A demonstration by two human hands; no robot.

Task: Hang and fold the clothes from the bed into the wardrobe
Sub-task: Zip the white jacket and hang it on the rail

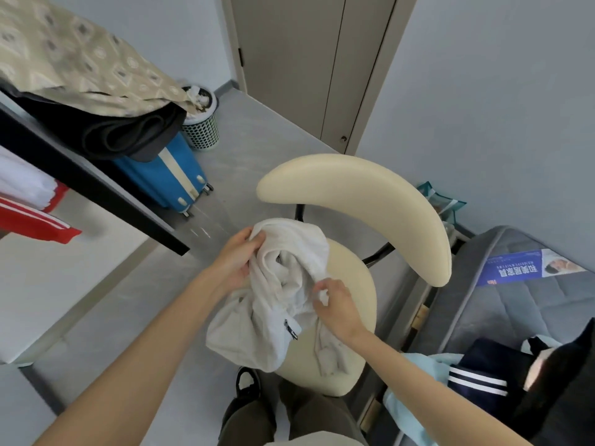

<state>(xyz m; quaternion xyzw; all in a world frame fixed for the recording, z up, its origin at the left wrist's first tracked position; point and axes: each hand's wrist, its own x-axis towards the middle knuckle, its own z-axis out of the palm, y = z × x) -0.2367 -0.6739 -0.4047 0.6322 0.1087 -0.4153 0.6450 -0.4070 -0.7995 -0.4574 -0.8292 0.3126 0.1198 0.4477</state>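
At frame centre we bunch the white garment over the cream chair — our left hand grips it, our right hand pinches a fold.

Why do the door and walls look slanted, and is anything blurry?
Head view: the wide-angle lens tilts the door; light is soft, without glare; the red garment at the left edge is smeared; left hand, right hand and white garment look fairly sharp.

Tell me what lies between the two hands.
A bunched white garment, held by the left hand and the right hand, as the head view shows.
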